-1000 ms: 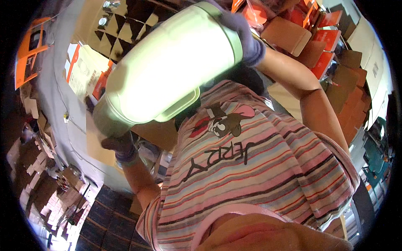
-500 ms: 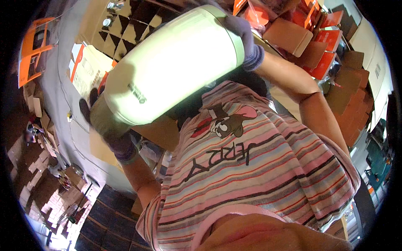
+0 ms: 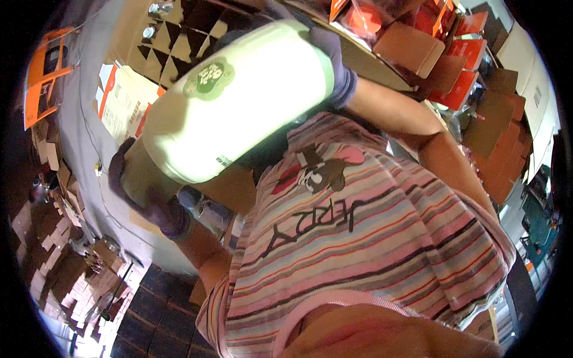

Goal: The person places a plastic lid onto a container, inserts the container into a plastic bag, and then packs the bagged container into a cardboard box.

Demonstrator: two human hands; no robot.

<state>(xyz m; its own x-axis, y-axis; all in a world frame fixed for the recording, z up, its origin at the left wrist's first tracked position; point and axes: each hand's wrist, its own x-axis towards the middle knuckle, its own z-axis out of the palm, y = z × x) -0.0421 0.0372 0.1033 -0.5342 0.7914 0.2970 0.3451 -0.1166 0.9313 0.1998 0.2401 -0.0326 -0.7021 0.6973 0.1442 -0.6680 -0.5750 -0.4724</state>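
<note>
A large pale green cylindrical vessel, like a thermos flask [image 3: 239, 113], lies slantwise across my two hands in front of my chest. My left hand [image 3: 164, 212], in a dark glove, is closed round its lower left end, which looks dark olive in shadow. At the upper right end my right hand [image 3: 331, 51], gloved in purple-grey, grips the rim from the far side; most of its fingers are hidden. Bright light washes out the vessel's side. A round green emblem and small dark print show on it.
Beyond the vessel stands a carton with a cardboard divider grid [image 3: 170, 56] and clear-capped bottles [image 3: 156, 9]. An orange-and-white printed box [image 3: 125, 98] lies to its left. Open brown and red boxes [image 3: 412, 48] are piled at the right. Dark cartons [image 3: 149, 304] stand at lower left.
The vessel has been turned about its long axis: the round emblem has come into view and the dark print has moved to the lower edge. Both hands still hold it, shifted slightly left.
</note>
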